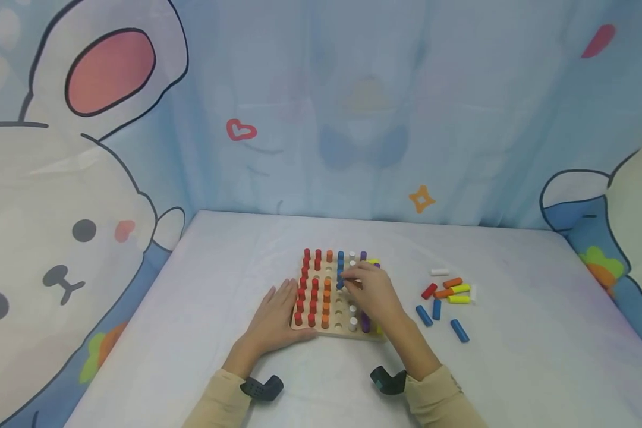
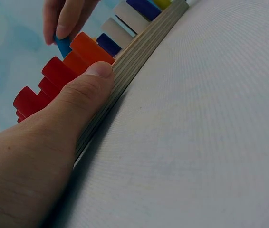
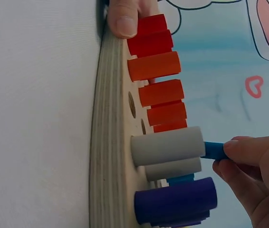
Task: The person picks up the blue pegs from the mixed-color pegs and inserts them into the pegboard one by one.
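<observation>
From the head view, the left hand [image 1: 275, 318] lay flat, fingers straight, steadying the pegboard [image 1: 336, 330] at the surface's middle. At the right wrist, the right hand [image 3: 258, 178] pinched a blue peg [image 3: 214, 150]; it needed holding upright over its hole.

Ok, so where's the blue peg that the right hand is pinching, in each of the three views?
Head: the blue peg sits mid-board, just left of the right hand's fingertips.
Left wrist: its tip shows at the top left, under the fingertips, behind the orange pegs.
Right wrist: it pokes out at right, past the white peg.
Shared landmark: the wooden board's edge.
</observation>
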### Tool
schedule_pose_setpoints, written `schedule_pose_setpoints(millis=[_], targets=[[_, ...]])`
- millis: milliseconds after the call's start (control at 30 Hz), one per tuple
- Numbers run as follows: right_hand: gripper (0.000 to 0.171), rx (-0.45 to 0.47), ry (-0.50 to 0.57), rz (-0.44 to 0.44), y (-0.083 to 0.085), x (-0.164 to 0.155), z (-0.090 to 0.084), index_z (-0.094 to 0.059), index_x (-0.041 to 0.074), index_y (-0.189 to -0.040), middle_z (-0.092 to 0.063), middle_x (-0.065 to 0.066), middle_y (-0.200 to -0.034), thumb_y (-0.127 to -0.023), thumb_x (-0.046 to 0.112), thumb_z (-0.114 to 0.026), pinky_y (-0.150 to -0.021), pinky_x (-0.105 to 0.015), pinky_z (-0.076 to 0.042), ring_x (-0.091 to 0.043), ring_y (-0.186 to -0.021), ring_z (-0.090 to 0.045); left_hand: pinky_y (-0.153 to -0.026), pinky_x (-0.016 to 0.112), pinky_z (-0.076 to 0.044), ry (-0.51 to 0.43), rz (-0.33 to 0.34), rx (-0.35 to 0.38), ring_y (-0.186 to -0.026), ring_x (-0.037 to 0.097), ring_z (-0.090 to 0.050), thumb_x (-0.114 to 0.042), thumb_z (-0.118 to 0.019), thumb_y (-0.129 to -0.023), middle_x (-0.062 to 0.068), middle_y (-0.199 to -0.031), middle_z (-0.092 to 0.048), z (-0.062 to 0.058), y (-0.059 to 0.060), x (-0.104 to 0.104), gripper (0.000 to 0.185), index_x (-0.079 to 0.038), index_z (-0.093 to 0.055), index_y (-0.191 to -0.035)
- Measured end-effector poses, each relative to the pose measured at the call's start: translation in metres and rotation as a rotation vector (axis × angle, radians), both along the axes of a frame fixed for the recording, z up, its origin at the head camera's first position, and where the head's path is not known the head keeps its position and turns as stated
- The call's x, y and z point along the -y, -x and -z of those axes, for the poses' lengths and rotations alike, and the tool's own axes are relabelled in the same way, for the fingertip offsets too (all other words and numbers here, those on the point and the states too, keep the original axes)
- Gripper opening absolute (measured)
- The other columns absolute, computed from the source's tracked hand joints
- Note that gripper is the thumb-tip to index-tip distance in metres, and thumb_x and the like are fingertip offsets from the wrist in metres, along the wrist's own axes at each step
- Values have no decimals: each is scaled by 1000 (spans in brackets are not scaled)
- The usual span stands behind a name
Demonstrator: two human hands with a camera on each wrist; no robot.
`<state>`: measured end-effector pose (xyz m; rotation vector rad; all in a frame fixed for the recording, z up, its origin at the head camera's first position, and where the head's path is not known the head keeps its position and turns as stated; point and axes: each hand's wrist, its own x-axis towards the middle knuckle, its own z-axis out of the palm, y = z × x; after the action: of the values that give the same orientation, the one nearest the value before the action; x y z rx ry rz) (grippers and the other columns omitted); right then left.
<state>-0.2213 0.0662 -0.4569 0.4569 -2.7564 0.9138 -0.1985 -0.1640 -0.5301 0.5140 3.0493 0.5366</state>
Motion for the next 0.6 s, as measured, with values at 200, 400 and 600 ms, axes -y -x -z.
schedule_pose_setpoints(millis=[200, 400, 600], targets=[[17, 11, -37, -2, 1, 3, 4, -73, 14, -99, -67, 0, -103, -83, 11, -73, -83, -30, -57, -18, -98, -66, -121, 43, -12, 4, 4, -5, -148, 18, -13, -85, -47, -70, 4, -159, -21, -3, 0, -1, 116, -8, -19, -152], [17, 25, -84, -12, 3, 4, 7, -74, 14, -99, -69, -1, -106, -82, 13, -74, -88, -33, -55, -20, -104, -64, -121, 43, -12, 0, 0, 3, -148, 17, -13, -87, -45, -70, 4, -159, -21, -3, 0, -1, 116, -8, -18, -152], [17, 57, -115, -16, 4, 5, 10, -74, 15, -99, -69, 0, -107, -82, 13, -74, -91, -33, -54, -20, -105, -63, -121, 43, -11, 8, -5, 5, -148, 17, -13, -86, -45, -70, 4, -159, -21, -2, 0, -1, 116, -8, -19, -152]])
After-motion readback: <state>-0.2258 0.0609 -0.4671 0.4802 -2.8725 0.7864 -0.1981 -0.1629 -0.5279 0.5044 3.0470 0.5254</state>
